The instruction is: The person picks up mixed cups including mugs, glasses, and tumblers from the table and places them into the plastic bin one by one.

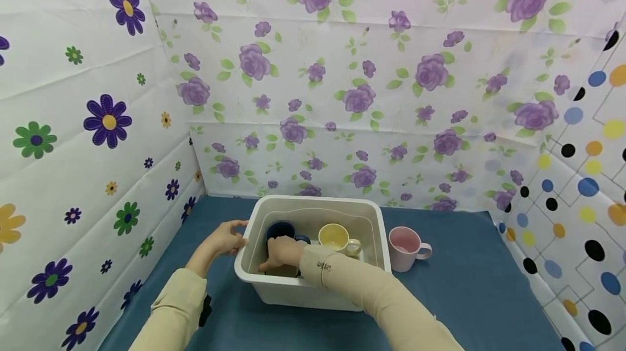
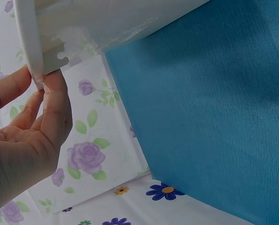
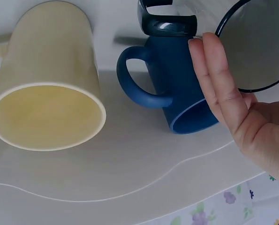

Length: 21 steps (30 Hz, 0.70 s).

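A white plastic bin point(image 1: 313, 288) stands on the blue table. My left hand point(image 1: 227, 238) pinches its left rim between thumb and fingers, as the left wrist view point(image 2: 41, 117) also shows. Inside the bin, my right hand point(image 1: 283, 251) holds a pale mug with a dark rim and glossy dark handle point(image 3: 169, 24); fingers lie along one side, and the thumb is partly hidden behind it. Beside those fingers is a matte blue mug point(image 3: 174, 79), its handle towards the middle of the bin. A pale yellow mug point(image 1: 335, 236) stands farther right in the bin.
A pink mug point(image 1: 402, 256) stands on the blue tabletop point(image 1: 469, 291), just right of the bin, its handle pointing right. Patterned sheets point(image 1: 332, 139) with flowers and dots hang behind and on both sides of the table.
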Motion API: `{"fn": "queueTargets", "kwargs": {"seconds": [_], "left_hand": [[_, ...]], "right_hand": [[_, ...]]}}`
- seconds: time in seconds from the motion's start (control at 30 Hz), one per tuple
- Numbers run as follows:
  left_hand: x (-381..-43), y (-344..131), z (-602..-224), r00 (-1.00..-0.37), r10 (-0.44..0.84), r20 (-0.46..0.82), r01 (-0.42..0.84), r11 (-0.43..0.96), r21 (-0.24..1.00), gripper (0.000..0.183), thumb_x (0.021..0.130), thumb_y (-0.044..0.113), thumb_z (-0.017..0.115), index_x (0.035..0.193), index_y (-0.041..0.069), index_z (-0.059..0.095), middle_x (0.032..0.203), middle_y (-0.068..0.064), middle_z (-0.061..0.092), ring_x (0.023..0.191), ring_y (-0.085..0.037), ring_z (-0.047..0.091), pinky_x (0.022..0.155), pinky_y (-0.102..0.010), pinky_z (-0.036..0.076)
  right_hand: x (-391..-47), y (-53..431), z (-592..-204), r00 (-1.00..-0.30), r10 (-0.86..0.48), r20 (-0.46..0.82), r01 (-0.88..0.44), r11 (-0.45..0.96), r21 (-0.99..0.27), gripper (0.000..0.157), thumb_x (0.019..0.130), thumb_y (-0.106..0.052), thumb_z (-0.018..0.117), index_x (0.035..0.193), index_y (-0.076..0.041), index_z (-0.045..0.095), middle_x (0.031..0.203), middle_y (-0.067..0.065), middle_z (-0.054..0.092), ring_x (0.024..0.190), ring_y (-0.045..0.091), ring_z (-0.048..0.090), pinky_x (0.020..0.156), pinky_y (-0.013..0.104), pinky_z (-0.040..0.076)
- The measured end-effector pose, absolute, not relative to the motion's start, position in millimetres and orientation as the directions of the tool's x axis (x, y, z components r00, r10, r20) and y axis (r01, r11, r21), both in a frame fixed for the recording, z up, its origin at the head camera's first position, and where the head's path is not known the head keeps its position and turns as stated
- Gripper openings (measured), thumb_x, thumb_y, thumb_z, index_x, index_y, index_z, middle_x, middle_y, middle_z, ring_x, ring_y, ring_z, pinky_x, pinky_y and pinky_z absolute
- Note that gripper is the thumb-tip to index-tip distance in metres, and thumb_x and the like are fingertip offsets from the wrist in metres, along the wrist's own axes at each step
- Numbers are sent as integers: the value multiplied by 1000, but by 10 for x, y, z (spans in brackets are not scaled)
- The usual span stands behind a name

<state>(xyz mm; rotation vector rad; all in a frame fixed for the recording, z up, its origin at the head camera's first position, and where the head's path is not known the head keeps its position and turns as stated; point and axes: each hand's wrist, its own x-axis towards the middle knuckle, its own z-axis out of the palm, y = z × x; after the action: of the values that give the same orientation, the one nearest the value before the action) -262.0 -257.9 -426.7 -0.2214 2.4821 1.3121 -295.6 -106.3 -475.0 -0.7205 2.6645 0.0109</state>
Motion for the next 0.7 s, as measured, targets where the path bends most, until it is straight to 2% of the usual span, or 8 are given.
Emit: {"fn": "queueTargets", "kwargs": {"seconds": [0.13, 0.27, 0.37, 0.53, 0.6, 0.7], "left_hand": [[-2621, -2565, -4271, -933, 4, -360, -297, 557, 775, 55, 90, -1, 56, 141, -3, 36, 99, -21, 63, 68, -14, 59, 59, -28, 52], [-2624, -2563, -4273, -933, -8, -360, -302, 560, 771, 55, 89, -2, 57, 140, -3, 37, 103, -23, 62, 71, -16, 60, 60, -30, 53], [-2625, -2566, -4274, -936, 0, -353, -291, 565, 772, 55, 89, -2, 57, 140, -4, 36, 104, -24, 61, 72, -16, 61, 61, -30, 54], [-2629, -2572, -4290, -936, 13, -352, -286, 556, 781, 56, 89, -2, 56, 141, -5, 35, 102, -23, 63, 71, -15, 62, 61, -31, 54], [-2635, -2575, -4289, -936, 11, -351, -285, 559, 779, 56, 89, -2, 56, 141, -4, 35, 102, -23, 63, 71, -15, 62, 61, -31, 54], [-2651, -2573, -4267, -933, 3, -360, -297, 561, 773, 56, 89, -2, 56, 141, -3, 36, 101, -23, 63, 73, -17, 63, 62, -31, 54]], "right_hand": [[-2959, -1057, -4742, -788, -502, -357, -503, 859, -96, 69, 80, -63, 61, 123, -9, 57, 110, 8, 65, 91, 19, 64, 78, 33, 53], [-2964, -1057, -4728, -758, -541, -365, -540, 834, -115, 56, 84, -58, 59, 110, -9, 65, 99, 6, 68, 80, 15, 61, 72, 28, 51], [-2964, -1039, -4707, -731, -554, -399, -556, 822, -123, 48, 88, -52, 58, 108, -9, 66, 98, 5, 68, 77, 15, 61, 67, 26, 50], [-2981, -958, -4648, -681, -548, -486, -497, 833, -243, 43, 95, -33, 54, 133, -15, 48, 128, 7, 57, 85, 17, 61, 67, 31, 56], [-2995, -923, -4605, -657, -558, -507, -470, 829, -303, 44, 96, -26, 53, 139, -18, 42, 136, 7, 50, 83, 16, 59, 70, 33, 56], [-3011, -882, -4561, -631, -577, -519, -465, 817, -342, 43, 97, -22, 50, 140, -20, 43, 138, 7, 48, 78, 15, 55, 72, 33, 56]]}}
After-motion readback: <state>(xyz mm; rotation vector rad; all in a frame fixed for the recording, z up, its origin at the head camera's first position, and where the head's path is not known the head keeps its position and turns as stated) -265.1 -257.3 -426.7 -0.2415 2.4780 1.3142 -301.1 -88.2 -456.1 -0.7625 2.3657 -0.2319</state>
